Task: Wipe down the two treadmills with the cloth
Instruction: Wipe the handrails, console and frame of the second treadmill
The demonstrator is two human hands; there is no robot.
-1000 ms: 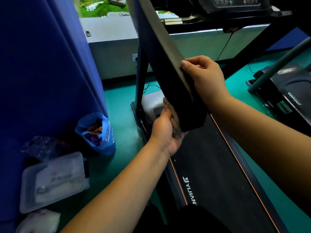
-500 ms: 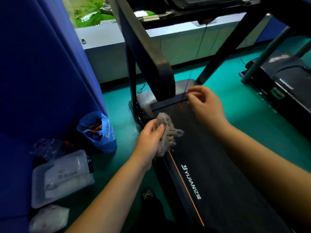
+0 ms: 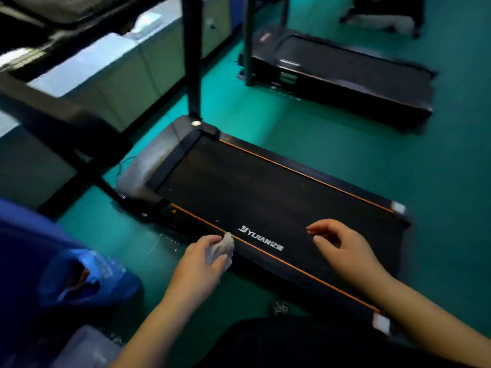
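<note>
The near treadmill (image 3: 265, 187) lies in front of me, a black deck with orange edge lines and a white logo. My left hand (image 3: 202, 264) grips a bunched grey cloth (image 3: 223, 248) against the deck's left side rail, just left of the logo. Above the belt hovers my right hand (image 3: 342, 248), fingers loosely curled and holding nothing. A second treadmill (image 3: 345, 73) stands farther off at the upper right on the green floor.
The near treadmill's black uprights (image 3: 192, 57) and handrail (image 3: 61, 123) rise at upper left. A blue bag (image 3: 79, 280) and a clear plastic box (image 3: 85, 349) lie on the floor at left. Low cabinets (image 3: 125, 75) line the back wall.
My view swung right and down over the deck. My left hand carried the cloth from the handrail down to the left side rail. My right hand let go of the rail and hangs over the belt.
</note>
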